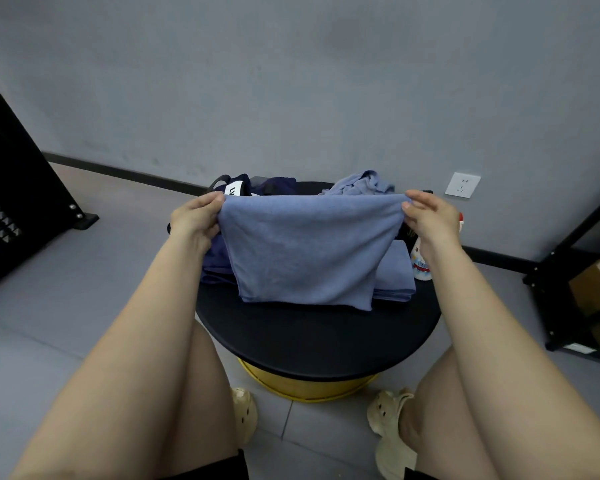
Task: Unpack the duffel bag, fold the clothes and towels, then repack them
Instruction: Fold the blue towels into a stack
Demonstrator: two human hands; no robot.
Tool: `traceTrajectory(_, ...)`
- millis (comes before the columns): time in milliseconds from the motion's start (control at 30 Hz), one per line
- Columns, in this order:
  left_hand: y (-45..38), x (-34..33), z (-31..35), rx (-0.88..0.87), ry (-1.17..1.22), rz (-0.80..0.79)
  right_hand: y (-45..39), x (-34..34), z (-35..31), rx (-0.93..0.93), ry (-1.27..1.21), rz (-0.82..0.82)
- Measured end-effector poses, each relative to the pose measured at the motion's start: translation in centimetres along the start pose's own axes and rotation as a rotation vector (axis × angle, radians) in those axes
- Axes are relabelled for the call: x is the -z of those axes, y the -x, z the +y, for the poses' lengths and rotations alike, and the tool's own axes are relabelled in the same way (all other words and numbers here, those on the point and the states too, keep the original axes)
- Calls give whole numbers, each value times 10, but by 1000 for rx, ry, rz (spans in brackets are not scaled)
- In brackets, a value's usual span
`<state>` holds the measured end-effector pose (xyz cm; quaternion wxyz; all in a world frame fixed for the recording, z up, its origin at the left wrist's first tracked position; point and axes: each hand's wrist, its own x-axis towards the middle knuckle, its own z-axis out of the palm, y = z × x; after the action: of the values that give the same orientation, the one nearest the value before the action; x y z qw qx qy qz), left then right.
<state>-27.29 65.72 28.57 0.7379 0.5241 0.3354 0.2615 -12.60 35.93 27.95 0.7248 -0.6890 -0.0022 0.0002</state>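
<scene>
Two hands (196, 218) (430, 216), three blue towels (305, 251), one round table (312, 337), two sandals (245, 414)

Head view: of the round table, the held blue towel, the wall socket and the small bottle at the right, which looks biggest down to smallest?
1. Table
2. Towel, held nearer the camera, so it may look oversized
3. Bottle and socket look alike; the bottle is partly hidden, so unranked.

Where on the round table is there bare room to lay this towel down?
The near half of the table is bare, between its front rim and the held towel. Behind is crowded: navy clothes left, a folded stack right, the bag and loose cloth at the back.
</scene>
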Motion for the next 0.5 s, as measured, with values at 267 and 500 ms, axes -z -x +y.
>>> traceTrajectory(267, -2, 2, 3, 77, 30, -73, 4, 2, -8, -274, -226, -107)
traceTrajectory(500, -1, 5, -1, -17, -40, -38, -5, 8, 7, 1, 409, -54)
